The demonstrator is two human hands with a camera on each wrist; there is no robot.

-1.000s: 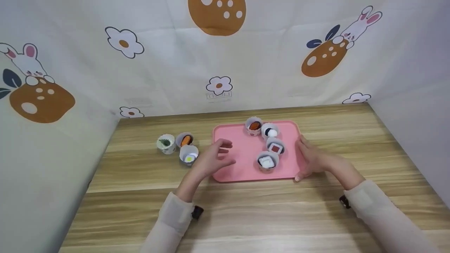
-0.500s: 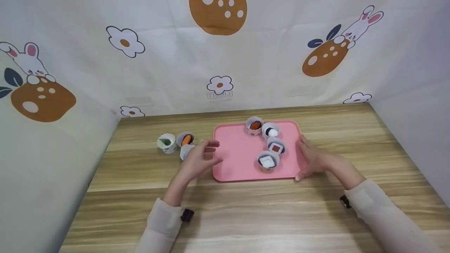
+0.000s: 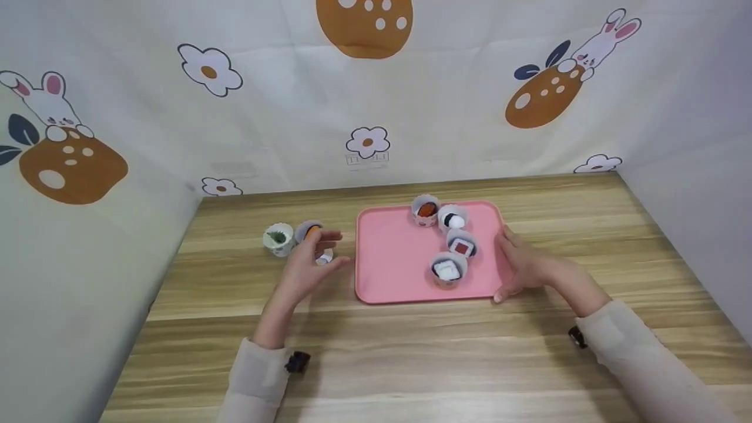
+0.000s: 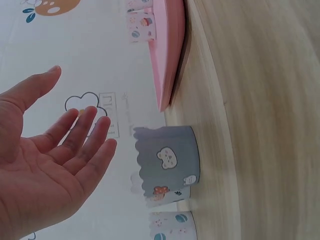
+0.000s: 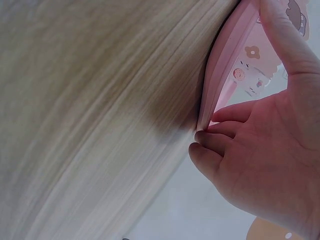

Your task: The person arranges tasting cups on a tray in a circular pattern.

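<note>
My left hand (image 3: 305, 267) hovers beside and over the left group of paper cups, fingers spread and nothing in them. It partly covers a cup with a white piece (image 3: 324, 257) and a cup with an orange topping (image 3: 310, 230). A third cup, holding a green leafy piece (image 3: 278, 239), stands left of these. In the left wrist view a bear-printed cup (image 4: 167, 160) stands just past the fingertips. My right hand (image 3: 523, 267) holds the right edge of the pink tray (image 3: 390, 252), thumb at the near corner and fingertips along the rim (image 5: 220, 65).
Several paper cups stand in a line on the tray's right half: one with a red-orange piece (image 3: 425, 210), one black-and-white (image 3: 453, 220), one with a red-centred roll (image 3: 462, 245) and one white (image 3: 447, 270). A patterned cloth (image 3: 282, 135) rises behind the wooden table (image 3: 411, 358).
My left hand has moved left from over the tray's left edge to the left cups, fingers still spread. The right hand and the tray have stayed in place.
</note>
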